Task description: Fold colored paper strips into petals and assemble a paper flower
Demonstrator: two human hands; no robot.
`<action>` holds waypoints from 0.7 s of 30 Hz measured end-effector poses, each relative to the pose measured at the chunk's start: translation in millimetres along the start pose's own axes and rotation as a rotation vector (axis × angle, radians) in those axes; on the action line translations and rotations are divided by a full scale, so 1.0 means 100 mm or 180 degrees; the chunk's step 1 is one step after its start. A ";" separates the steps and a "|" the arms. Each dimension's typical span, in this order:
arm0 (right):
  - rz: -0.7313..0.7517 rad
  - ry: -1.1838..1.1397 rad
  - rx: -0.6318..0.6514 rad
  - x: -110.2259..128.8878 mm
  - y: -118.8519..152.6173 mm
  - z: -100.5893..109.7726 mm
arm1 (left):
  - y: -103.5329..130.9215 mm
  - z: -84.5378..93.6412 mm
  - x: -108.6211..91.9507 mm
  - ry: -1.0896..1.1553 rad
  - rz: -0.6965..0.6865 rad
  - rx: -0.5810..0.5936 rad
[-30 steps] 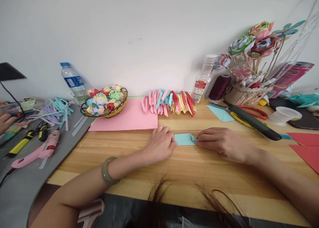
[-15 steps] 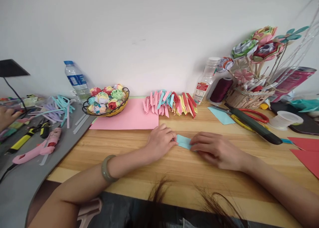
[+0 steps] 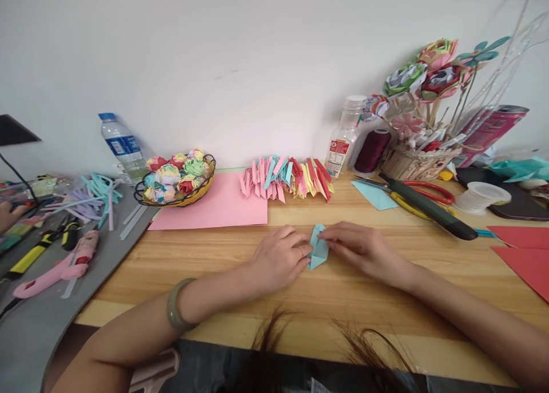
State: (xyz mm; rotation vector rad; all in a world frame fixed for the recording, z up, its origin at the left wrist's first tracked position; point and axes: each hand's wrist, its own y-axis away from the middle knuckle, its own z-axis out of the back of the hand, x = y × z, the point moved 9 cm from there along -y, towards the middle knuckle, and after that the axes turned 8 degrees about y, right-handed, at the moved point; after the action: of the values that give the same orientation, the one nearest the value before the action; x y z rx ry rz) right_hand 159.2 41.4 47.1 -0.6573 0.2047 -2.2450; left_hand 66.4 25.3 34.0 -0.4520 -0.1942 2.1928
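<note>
One folded blue paper [image 3: 318, 258] lies roughly midway between the front and back edges of the counter [image 3: 193, 253], its left side gripped by the left hand [image 3: 281, 257], its right side pinched by the right hand [image 3: 366, 249]. Uneven fingertip pressure, or a slip of either hand, could skew its folds. Beyond, folded strips [image 3: 282, 178] lie toward the back edge.

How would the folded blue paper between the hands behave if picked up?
The folded blue paper is probably very light, being small and thin. Its creased layers likely stiffen it, but might spring open unheld.
</note>
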 end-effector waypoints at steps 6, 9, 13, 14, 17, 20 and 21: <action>0.0263 0.0737 0.0224 -0.16 0.02 -0.07 | -0.01 0.02 0.08 0.0103 -0.0137 -0.0194; 0.0290 0.0998 0.0290 -0.08 0.03 -0.06 | -0.01 0.04 0.11 0.0109 -0.0150 -0.0233; 0.0444 0.1228 0.0449 0.01 0.04 -0.04 | 0.01 0.07 0.07 0.0140 -0.0288 -0.0250; 0.0457 0.1223 0.0505 0.01 0.04 -0.04 | 0.02 0.09 0.06 0.0113 -0.0281 -0.0284; 0.0388 0.1085 0.0588 -0.05 0.04 -0.04 | 0.03 0.10 -0.01 -0.0098 -0.0344 -0.0294; 0.0324 0.0944 0.0426 -0.11 0.02 -0.03 | 0.04 0.05 -0.09 -0.0418 -0.0560 -0.0195; 0.0314 0.0904 0.0360 -0.12 0.02 -0.03 | 0.04 0.04 -0.09 -0.0513 -0.0599 -0.0183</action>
State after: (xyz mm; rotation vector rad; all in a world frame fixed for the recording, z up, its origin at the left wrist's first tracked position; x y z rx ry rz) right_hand 165.9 48.9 39.0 -0.2608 0.2426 -2.2289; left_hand 67.0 15.7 38.4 -0.2763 -0.3733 2.0424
